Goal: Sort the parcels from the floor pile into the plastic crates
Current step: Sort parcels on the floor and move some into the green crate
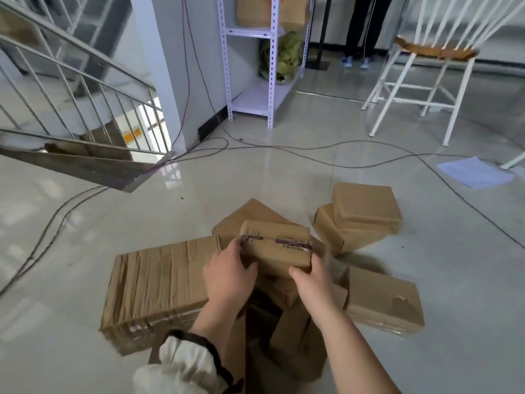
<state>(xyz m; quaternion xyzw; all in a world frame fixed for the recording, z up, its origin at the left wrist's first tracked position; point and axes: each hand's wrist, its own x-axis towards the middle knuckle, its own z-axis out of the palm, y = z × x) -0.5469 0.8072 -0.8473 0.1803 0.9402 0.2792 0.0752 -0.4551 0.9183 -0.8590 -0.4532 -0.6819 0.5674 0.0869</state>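
We've got the small parcel btwn both hands, over the middle of the floor pile. Can't tell if it's clear of the big carton behind/under it or resting on it.

Left hand grips the left end: fingers curled over the top edge nr the dark tape strip, thumb on the near face. Right hand grips the right end, thumb across the near face, other fingers round the far corner & mostly hidden. Our read on why: box is wider than one palm & slick w/ tape, so squeezing from both ends holds it level, tape side up.

Rest of the parcels lie flat on the floor, which is why we reckon taking the top one won't topple anything:
- long creased carton on the left, touching the pile
- torn-corner carton on the right, just beside it
- stacked pair further back-right, apart from the rest

No plastic crates in view, so we can't say which way this one goes. Looks like the pick-up step, early on, since most parcels are on the floor.

Watch-outs for the carry: cable snakes across glossy tiles beyond the pile, loose paper sheet far right, white chair & shelf unit further back. We'd keep the parcel low enough to see our feet.
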